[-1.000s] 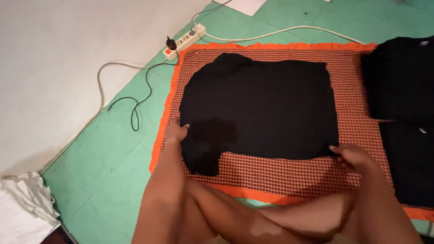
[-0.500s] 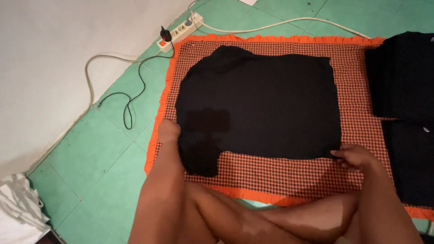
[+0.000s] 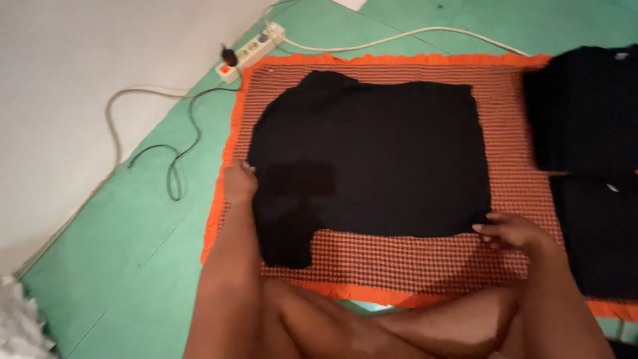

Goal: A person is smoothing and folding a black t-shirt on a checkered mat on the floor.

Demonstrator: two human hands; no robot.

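A black garment [image 3: 372, 153] lies spread flat on an orange-and-black checked mat [image 3: 412, 256] with an orange frilled border. My left hand [image 3: 238, 181] rests at the garment's left edge, fingers pinching the cloth by the sleeve. Over at the lower right corner of the garment, my right hand [image 3: 515, 233] touches the hem with its fingertips. My bare legs [image 3: 399, 326] are crossed in front of the mat.
Two more folded black garments [image 3: 585, 106] lie on the mat's right side. A white power strip [image 3: 252, 48] with white and dark cables sits at the back left on the green floor mat [image 3: 119, 252]. White cloth [image 3: 20, 326] lies bottom left.
The view has shifted slightly so the mat sits further right and up. Both hands stay at the garment's left edge and lower right corner.
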